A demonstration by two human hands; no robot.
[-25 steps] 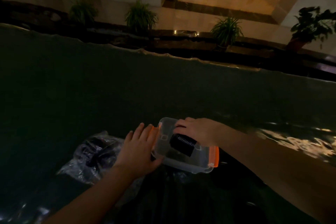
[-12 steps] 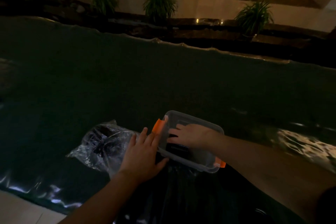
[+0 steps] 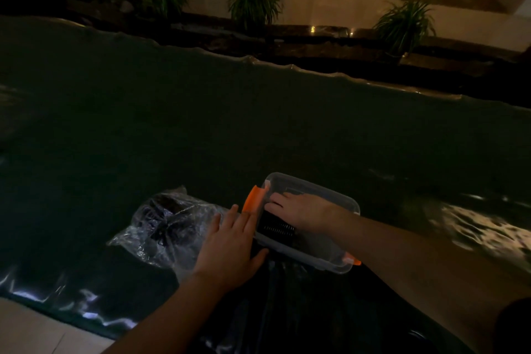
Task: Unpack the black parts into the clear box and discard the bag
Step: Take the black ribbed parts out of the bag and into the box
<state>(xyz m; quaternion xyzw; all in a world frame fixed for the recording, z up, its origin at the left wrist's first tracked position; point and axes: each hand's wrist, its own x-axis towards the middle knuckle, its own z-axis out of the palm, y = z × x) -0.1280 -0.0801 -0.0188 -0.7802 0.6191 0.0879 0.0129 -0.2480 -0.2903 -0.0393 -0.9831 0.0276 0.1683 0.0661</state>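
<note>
A clear box with orange latches stands near the table's front edge. Inside it lies a black ribbed part. My right hand reaches into the box and lies flat over that part, fingers stretched out to the left. Left of the box sits a crumpled clear bag with more black parts showing through it. My left hand rests flat with fingers apart, on the bag's right end and against the box's left wall, holding nothing.
A dark sheet covers the whole table. Its front edge runs at lower left, with pale floor beyond. Shiny black plastic lies under the box's near side. Potted plants line a ledge behind the far edge.
My right hand carried the black ribbed part down into the box and flattened over it. The left hand stayed by the box's left side. The view tilted downward.
</note>
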